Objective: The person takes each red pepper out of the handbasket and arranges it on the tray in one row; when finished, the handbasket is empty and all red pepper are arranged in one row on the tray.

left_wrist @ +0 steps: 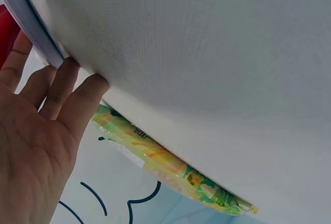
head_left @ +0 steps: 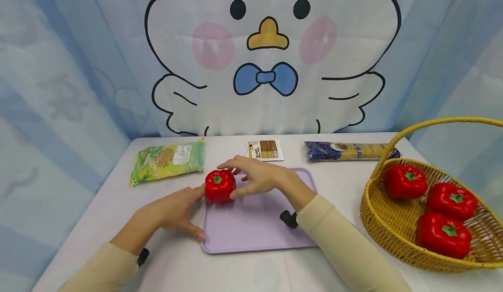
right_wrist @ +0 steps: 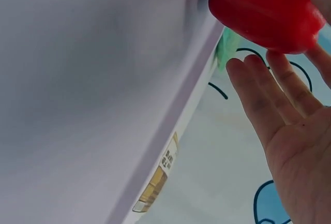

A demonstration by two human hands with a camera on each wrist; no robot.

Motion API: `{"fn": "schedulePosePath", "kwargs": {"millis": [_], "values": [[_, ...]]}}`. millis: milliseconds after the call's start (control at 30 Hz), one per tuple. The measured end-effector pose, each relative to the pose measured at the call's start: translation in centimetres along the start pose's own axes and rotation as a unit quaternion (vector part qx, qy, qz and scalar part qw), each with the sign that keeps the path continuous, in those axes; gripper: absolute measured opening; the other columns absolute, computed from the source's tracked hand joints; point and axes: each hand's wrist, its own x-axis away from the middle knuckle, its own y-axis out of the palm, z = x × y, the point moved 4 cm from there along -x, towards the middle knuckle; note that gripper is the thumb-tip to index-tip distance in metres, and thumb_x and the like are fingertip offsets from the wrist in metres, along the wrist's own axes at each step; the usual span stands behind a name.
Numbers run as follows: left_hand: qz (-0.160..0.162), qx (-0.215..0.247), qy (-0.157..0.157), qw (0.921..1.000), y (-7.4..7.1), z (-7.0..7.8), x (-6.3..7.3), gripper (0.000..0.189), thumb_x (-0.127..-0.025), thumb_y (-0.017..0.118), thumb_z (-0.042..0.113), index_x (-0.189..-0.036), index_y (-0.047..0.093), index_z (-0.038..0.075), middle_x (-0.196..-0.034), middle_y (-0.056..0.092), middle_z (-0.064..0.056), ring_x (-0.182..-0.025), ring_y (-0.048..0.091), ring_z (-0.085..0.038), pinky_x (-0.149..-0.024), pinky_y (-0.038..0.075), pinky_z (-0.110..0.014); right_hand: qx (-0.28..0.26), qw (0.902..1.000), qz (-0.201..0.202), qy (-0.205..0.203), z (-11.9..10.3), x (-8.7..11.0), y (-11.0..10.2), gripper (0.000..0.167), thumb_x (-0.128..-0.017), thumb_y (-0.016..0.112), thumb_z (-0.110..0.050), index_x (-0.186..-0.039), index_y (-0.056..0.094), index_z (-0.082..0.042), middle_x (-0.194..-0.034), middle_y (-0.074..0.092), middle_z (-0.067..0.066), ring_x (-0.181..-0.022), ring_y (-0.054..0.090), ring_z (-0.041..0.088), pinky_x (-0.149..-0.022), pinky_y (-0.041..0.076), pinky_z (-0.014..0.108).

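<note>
A red bell pepper (head_left: 220, 187), stem up, sits at the far left corner of the lilac tray (head_left: 259, 226). My right hand (head_left: 257, 176) reaches over the tray and holds the pepper between thumb and index finger; in the right wrist view the pepper (right_wrist: 264, 12) is partly cut off and the other fingers stretch out beneath it. My left hand (head_left: 182, 211) lies at the tray's left side, thumb at the tray's edge and fingertips close to the pepper. In the left wrist view the left hand (left_wrist: 36, 136) has its fingers extended against the white tabletop, gripping nothing.
A yellow wicker basket (head_left: 367, 204) with red bell peppers (head_left: 444, 235) stands at the right. Along the back lie a green-yellow food bag (head_left: 169, 161), a small white-brown packet (head_left: 265, 150) and a long blue-gold packet (head_left: 346, 151). A printed curtain hangs behind.
</note>
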Motion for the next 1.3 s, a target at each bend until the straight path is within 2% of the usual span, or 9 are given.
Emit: {"fn": "schedulePosePath", "kwargs": {"millis": [200,367,467,600,767,1033,1300], "values": [[0.0,0.0,0.004,1.0,0.09,-0.18,-0.15,0.135,-0.057,0.09,0.068,-0.163,0.026,0.014,-0.16,0.044,-0.008,-0.146,0.04,-0.039,-0.116,0.034,-0.064,-0.006,0.9998,0.012,-0.011,0.07,-0.4,0.23,0.064,-0.09,0.081,-0.025,-0.144,0.049,-0.016,-0.136,0.057,-0.001,-0.126,0.056,0.017,-0.099,0.056,0.035],[0.003,0.008,0.012,0.9999,0.14,-0.19,-0.26,0.127,-0.058,0.091,0.067,-0.16,0.035,0.016,-0.155,0.048,-0.008,-0.144,0.043,-0.037,-0.114,0.036,-0.065,-0.018,0.9998,0.007,-0.01,0.02,-0.19,0.14,0.064,-0.09,0.08,-0.018,-0.144,0.047,-0.014,-0.138,0.057,0.002,-0.127,0.057,0.021,-0.099,0.055,0.029],[0.005,0.011,0.016,0.9998,0.05,-0.09,-0.34,0.103,-0.058,0.092,0.065,-0.143,0.051,0.025,-0.159,0.043,-0.007,-0.139,0.046,-0.033,-0.113,0.04,-0.064,-0.021,0.9997,0.003,-0.008,0.09,0.06,0.04,0.069,-0.089,0.078,-0.016,-0.149,0.044,-0.013,-0.139,0.055,0.004,-0.128,0.057,0.024,-0.1,0.054,0.028],[0.006,0.009,0.013,0.9998,-0.07,-0.04,-0.43,0.078,-0.058,0.093,0.063,-0.12,0.055,0.035,-0.164,0.036,-0.006,-0.134,0.048,-0.029,-0.109,0.044,-0.061,-0.017,0.9998,0.0,-0.005,0.28,0.33,0.02,0.074,-0.089,0.076,-0.015,-0.154,0.04,-0.012,-0.142,0.053,0.006,-0.13,0.055,0.026,-0.103,0.054,0.034],[0.008,0.011,0.007,0.9999,0.02,0.01,-0.44,0.08,-0.057,0.093,0.063,-0.122,0.055,0.037,-0.157,0.045,-0.005,-0.13,0.05,-0.027,-0.109,0.045,-0.06,-0.007,1.0,-0.004,-0.001,0.37,0.32,0.19,0.074,-0.09,0.077,-0.02,-0.154,0.04,-0.015,-0.144,0.051,0.004,-0.131,0.053,0.022,-0.105,0.053,0.039],[0.009,0.014,0.01,0.9998,-0.01,0.12,-0.35,0.078,-0.059,0.092,0.063,-0.121,0.054,0.036,-0.163,0.038,-0.006,-0.133,0.049,-0.029,-0.109,0.045,-0.061,0.013,0.9999,0.0,0.007,0.21,0.11,0.16,0.075,-0.089,0.078,-0.027,-0.154,0.04,-0.018,-0.145,0.051,0.002,-0.131,0.052,0.018,-0.104,0.053,0.035],[0.007,0.015,0.007,0.9998,-0.01,0.06,-0.3,0.079,-0.058,0.092,0.063,-0.122,0.054,0.036,-0.162,0.039,-0.007,-0.133,0.049,-0.028,-0.109,0.044,-0.061,0.013,0.9998,0.001,0.017,0.15,0.27,0.27,0.076,-0.091,0.079,-0.027,-0.155,0.039,-0.017,-0.146,0.051,0.004,-0.132,0.051,0.02,-0.105,0.053,0.041]]}}
